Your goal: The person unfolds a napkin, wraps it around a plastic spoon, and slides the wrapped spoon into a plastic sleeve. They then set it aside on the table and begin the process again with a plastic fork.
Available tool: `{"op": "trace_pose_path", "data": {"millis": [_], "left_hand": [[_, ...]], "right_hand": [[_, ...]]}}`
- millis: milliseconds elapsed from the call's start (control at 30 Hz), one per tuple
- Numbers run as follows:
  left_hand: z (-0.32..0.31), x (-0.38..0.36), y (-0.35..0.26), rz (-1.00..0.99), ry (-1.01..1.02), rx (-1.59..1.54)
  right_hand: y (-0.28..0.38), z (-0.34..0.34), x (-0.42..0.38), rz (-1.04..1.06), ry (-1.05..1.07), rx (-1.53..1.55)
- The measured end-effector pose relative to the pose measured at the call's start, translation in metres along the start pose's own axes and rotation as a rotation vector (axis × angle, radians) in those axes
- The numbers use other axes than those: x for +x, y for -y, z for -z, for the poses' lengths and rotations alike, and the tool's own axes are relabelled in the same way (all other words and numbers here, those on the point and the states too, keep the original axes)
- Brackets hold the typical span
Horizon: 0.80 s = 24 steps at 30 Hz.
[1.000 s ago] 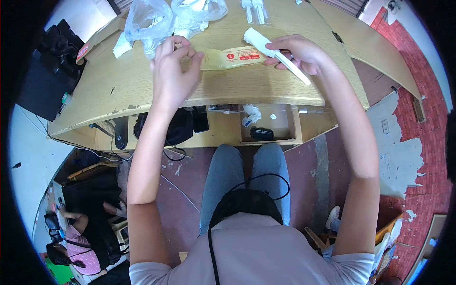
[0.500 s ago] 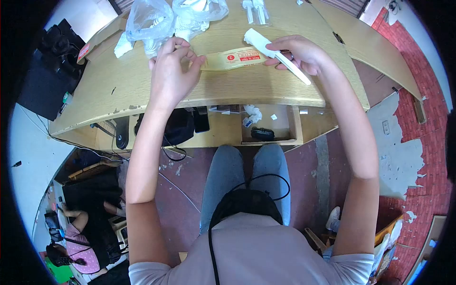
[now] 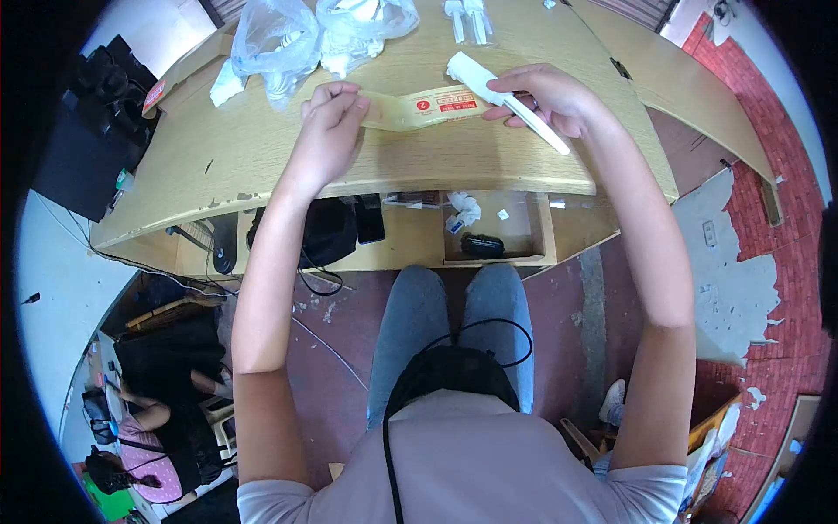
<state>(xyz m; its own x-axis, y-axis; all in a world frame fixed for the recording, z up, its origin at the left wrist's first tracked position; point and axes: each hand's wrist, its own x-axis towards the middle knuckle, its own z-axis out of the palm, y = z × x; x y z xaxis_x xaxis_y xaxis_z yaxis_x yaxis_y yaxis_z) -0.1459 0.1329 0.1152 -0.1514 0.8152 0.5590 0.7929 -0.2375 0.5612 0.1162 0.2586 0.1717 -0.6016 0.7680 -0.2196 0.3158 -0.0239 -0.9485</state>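
Between my two hands a translucent yellowish wrapper (image 3: 410, 111) with red print is stretched out above the desk (image 3: 489, 166). My left hand (image 3: 333, 118) pinches its left end. At its right end, my right hand (image 3: 546, 96) holds a white plastic utensil or tool (image 3: 541, 127), slanting down to the right, its wide end wrapped or flat and pale. The wrapper's right end passes behind the white tool, near my right fingertips.
Clear plastic bags with white items (image 3: 278, 39) lie at the back left, beside another bag (image 3: 367, 26). A packet of white pieces (image 3: 470, 22) is at the back. Below sits an open drawer (image 3: 524, 253). Another person (image 3: 148, 445) is at lower left.
My left hand has closed on the wrapper's left end, its fingers folding in from a looser spread. The wrapper shows more of its left part. My right hand has barely moved.
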Motion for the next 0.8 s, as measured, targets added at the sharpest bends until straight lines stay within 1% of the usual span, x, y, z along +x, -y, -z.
{"op": "trace_pose_path", "data": {"millis": [33,100,133,200,233,300,333,400,433,500,633,700,733,800], "left_hand": [[0.004,0.001,0.002,-0.001,-0.001,0.000],[0.016,0.005,0.005,-0.292,0.241,0.061],[0.017,0.007,0.005,-0.296,0.240,0.060],[0.020,0.009,0.003,0.032,0.308,-0.043],[0.022,0.011,0.004,0.033,0.306,-0.042],[0.026,0.018,0.006,-0.052,0.374,-0.114],[0.027,0.021,0.006,-0.053,0.374,-0.114],[0.027,0.026,0.005,-0.157,0.387,-0.086],[0.028,0.028,0.005,-0.157,0.387,-0.086],[0.030,0.031,0.003,-0.239,0.362,0.102],[0.031,0.037,-0.001,-0.261,0.357,0.174],[0.030,0.039,-0.002,-0.401,0.308,0.183],[0.029,0.039,-0.003,-0.402,0.308,0.183],[0.028,0.037,-0.005,-0.527,0.231,0.221]], "right_hand": [[0.001,0.000,-0.001,0.000,0.004,0.005],[0.001,0.000,-0.001,0.000,0.003,0.009],[0.000,-0.001,-0.001,0.008,0.003,0.009],[0.001,-0.001,-0.002,0.016,0.004,0.010],[0.003,-0.002,-0.003,0.002,-0.005,-0.002],[0.004,-0.004,-0.003,-0.010,-0.012,-0.014],[0.004,-0.003,-0.002,-0.008,-0.002,-0.002],[0.003,-0.002,-0.002,-0.007,0.005,0.010],[0.002,-0.001,-0.001,-0.005,0.007,0.014],[0.003,-0.001,-0.002,-0.003,0.006,0.018],[0.001,0.000,-0.001,0.007,0.013,0.001],[0.001,0.000,0.000,0.010,0.015,-0.005],[0.001,0.000,0.000,0.010,0.022,0.001],[0.001,0.000,-0.001,0.007,0.028,0.009]]}}
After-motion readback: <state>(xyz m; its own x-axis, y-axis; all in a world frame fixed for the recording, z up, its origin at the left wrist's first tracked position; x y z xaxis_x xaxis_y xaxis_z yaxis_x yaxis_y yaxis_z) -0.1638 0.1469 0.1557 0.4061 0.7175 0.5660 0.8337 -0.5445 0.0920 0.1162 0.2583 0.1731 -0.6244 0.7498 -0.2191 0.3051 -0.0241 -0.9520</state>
